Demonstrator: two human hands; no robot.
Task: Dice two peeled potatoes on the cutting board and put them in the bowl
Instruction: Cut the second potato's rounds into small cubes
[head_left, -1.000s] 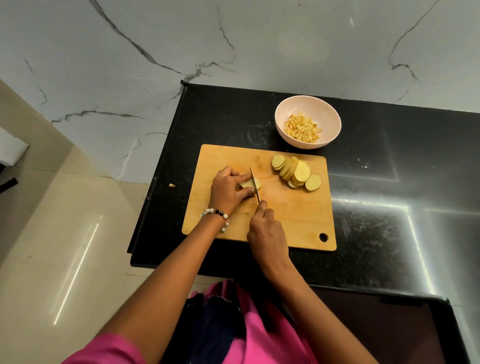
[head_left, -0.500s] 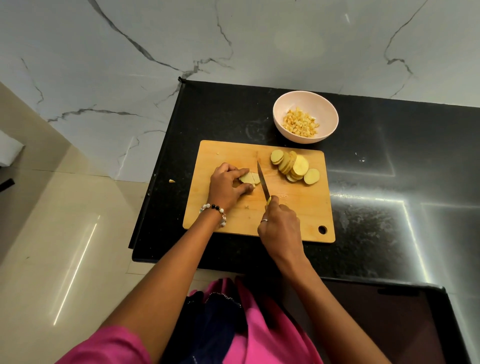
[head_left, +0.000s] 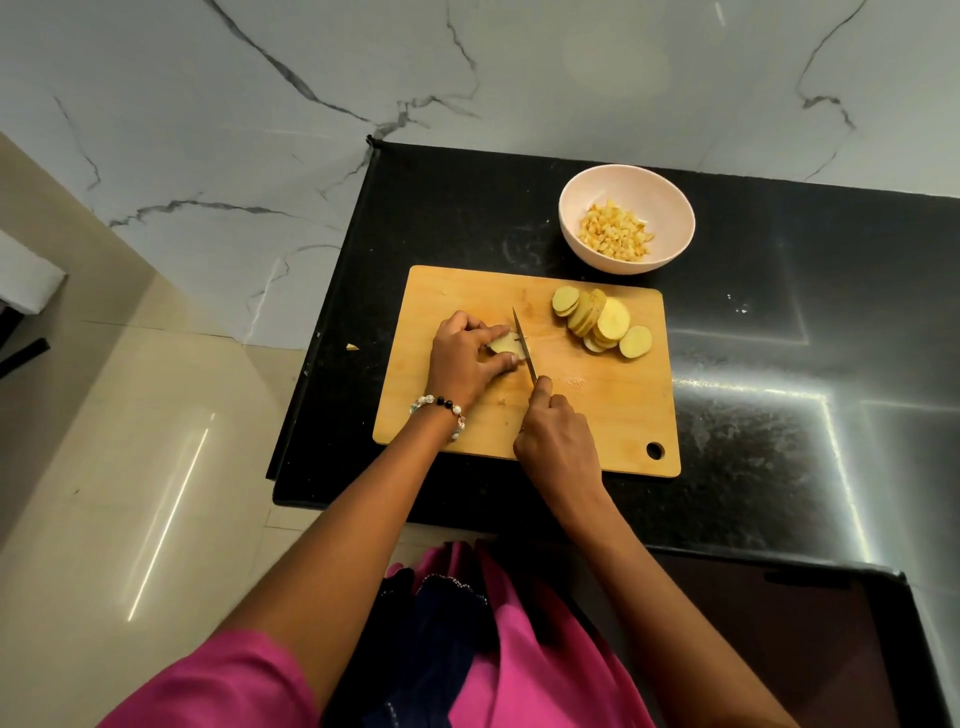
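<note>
Hands: left (head_left: 470, 358) on potato (head_left: 503, 344), right (head_left: 556, 439) on knife (head_left: 523, 342)

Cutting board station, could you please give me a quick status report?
Left hand holds potato piece; right hand grips knife, blade against it. Slices wait. Bowl holds dice. Nothing in the way.

On the black table (head_left: 753, 364) lies a wooden cutting board (head_left: 597, 415). The left hand (head_left: 470, 358) pinches a potato piece (head_left: 503, 344) while the right hand (head_left: 556, 436) grips a knife (head_left: 523, 343), its blade seemingly touching the piece. Potato slices (head_left: 602, 325) lie far right; the bowl (head_left: 626, 218) beyond holds diced potato (head_left: 615, 236).
</note>
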